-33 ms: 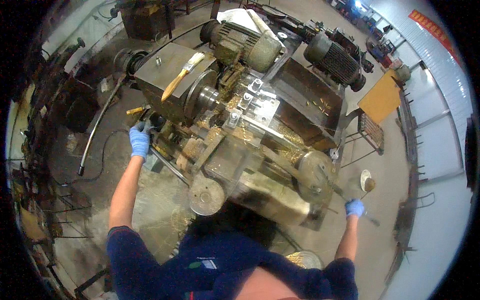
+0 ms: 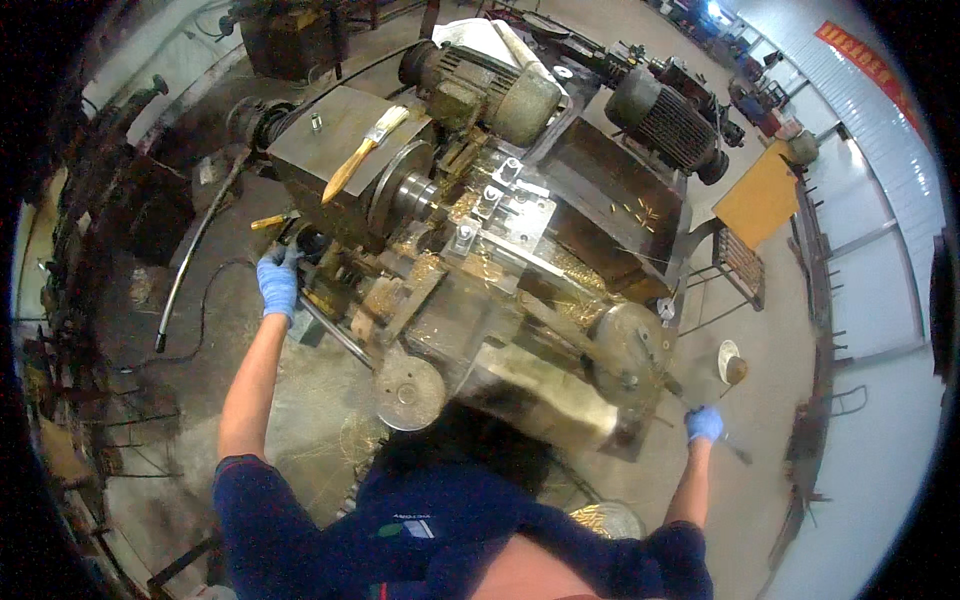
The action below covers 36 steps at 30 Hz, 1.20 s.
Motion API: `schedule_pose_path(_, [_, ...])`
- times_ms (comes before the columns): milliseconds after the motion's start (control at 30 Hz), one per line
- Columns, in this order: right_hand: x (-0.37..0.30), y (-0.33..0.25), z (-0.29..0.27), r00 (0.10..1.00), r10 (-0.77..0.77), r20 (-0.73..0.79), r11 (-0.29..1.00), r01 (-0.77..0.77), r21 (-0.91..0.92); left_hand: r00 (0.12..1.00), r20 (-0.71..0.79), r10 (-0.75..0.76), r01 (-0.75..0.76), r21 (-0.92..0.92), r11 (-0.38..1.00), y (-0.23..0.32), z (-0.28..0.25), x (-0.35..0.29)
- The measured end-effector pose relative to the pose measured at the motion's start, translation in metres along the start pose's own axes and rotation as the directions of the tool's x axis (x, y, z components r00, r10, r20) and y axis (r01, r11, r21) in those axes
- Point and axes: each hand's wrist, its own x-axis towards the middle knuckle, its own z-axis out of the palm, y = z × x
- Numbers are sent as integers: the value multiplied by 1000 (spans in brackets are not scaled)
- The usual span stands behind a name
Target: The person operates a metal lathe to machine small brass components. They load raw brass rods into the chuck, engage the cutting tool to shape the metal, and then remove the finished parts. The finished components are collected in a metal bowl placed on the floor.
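My left hand (image 2: pixel 278 283), in a blue glove, is at a dark round knob (image 2: pixel 312 241) on the front left of a metal-turning lathe. Its fingers curl at the knob, partly hidden. Far to the right, my blue-gloved right hand (image 2: pixel 704 424) is closed round a lever handle (image 2: pixel 674 386) that reaches out from the large handwheel (image 2: pixel 627 345). Between my arms sits the lathe's tool slide (image 2: pixel 520 222), with bolted blocks and golden metal chips around it. The chuck (image 2: pixel 403 185) is just left of it.
A wooden-handled brush (image 2: pixel 362 155) lies on the headstock (image 2: pixel 330 120). Behind the slide are an electric motor (image 2: pixel 490 92) and a chip tray (image 2: pixel 620 190). A smaller handwheel (image 2: pixel 410 394) projects toward me. A long metal bar (image 2: pixel 200 255) slants at the left.
My right hand and the lever handle have shifted slightly down and to the left. My left hand stays at the knob.
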Motion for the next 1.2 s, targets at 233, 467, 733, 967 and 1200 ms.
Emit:
schedule_pose_path(233, [-102, -12, -12, 989, 121, 82, 989, -127, 75, 997, -58, -45, 42, -49, 998, -22, -7, 14])
schedule_pose_path(467, [-142, -34, -38, 950, 232, 207, 963, -255, 91, 996, -89, -11, 10, -12, 1000, -14, -8, 13])
schedule_pose_path(733, [-129, -30, -25, 987, 143, 79, 983, -151, 102, 991, -125, 51, -54, -18, 998, -27, -12, 15])
schedule_pose_path(967, [12, -26, -31, 1000, 3, 16, 994, -2, -106, 991, -125, 46, -49, -20, 999, 2, 2, -8])
schedule_pose_path(1200, [45, -79, -37, 997, -8, -79, 999, 6, -31, 985, 173, -15, 17, -5, 1000, 2, -8, -20])
